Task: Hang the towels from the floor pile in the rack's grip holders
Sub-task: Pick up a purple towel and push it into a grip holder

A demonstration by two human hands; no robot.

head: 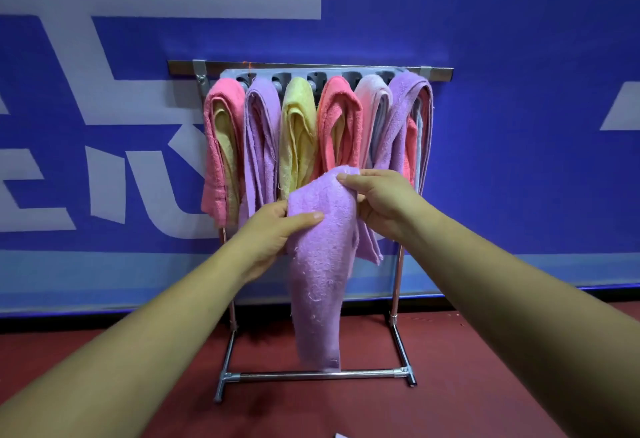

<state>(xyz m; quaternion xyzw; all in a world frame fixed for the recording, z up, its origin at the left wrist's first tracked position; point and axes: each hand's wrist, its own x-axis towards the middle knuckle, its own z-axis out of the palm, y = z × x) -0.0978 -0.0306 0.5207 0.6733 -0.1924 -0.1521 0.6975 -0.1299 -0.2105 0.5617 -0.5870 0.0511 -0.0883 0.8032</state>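
A lilac towel hangs in front of the rack, held up by both hands. My left hand grips its left edge with the thumb laid across the front. My right hand pinches its top right fold. The metal rack stands against the wall, and its grey grip-holder strip runs along the top. Several towels hang from the holders: pink with yellow, lilac, yellow, coral pink, pale pink and lilac. The floor pile is out of view.
A blue wall banner with pale lettering stands right behind the rack. The floor is dark red. The rack's chrome feet reach forward toward me. A small white scrap lies at the bottom edge.
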